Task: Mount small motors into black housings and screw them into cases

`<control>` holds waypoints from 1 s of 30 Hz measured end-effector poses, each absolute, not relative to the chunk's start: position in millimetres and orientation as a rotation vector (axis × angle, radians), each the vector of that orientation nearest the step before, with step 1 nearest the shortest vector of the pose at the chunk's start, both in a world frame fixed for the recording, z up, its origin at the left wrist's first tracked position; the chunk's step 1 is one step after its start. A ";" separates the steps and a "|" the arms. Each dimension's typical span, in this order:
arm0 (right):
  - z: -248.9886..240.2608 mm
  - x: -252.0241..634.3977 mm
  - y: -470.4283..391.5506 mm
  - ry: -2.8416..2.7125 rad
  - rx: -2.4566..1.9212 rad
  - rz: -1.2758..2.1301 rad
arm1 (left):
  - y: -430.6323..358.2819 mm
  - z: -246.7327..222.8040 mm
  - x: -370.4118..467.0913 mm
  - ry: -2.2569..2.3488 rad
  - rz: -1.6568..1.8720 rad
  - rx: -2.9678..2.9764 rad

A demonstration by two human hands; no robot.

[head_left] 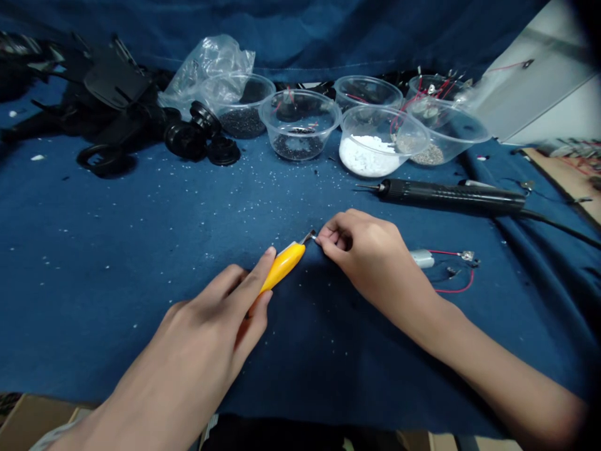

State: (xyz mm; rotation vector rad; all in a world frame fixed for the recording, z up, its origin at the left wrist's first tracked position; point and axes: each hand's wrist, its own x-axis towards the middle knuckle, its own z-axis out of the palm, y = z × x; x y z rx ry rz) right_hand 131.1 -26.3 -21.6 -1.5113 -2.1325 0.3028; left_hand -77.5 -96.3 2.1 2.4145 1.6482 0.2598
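My left hand (206, 332) is wrapped round a yellow utility knife (283, 267), with its thumb and forefinger along the handle. The knife's blade tip points up and to the right, over the cloth. Just beyond it, my right hand (370, 247) pinches a tiny pale piece (315, 238) between thumb and forefinger. Blade and piece are very close; whether they touch I cannot tell. Partly behind my right wrist lies a small light-grey cylinder (423, 259) with red and dark wires running to small metal parts.
A black pen-shaped tool (451, 195) with a cord lies at the right. Clear plastic tubs (300, 116) of dark grains, white bits and wired parts line the back. Black plastic parts (188, 138) and a clear bag (211, 62) are at the back left. White specks dot the blue cloth (141, 232).
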 end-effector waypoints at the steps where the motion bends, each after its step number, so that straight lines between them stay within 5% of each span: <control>1: -21.7 131.2 -26.4 -2.136 -1.504 0.296 | -96.1 2.4 -77.5 1.644 0.257 2.415; 30: -23.0 132.0 -31.8 -2.180 -1.487 0.217 | -106.7 1.6 -74.5 1.634 0.231 2.314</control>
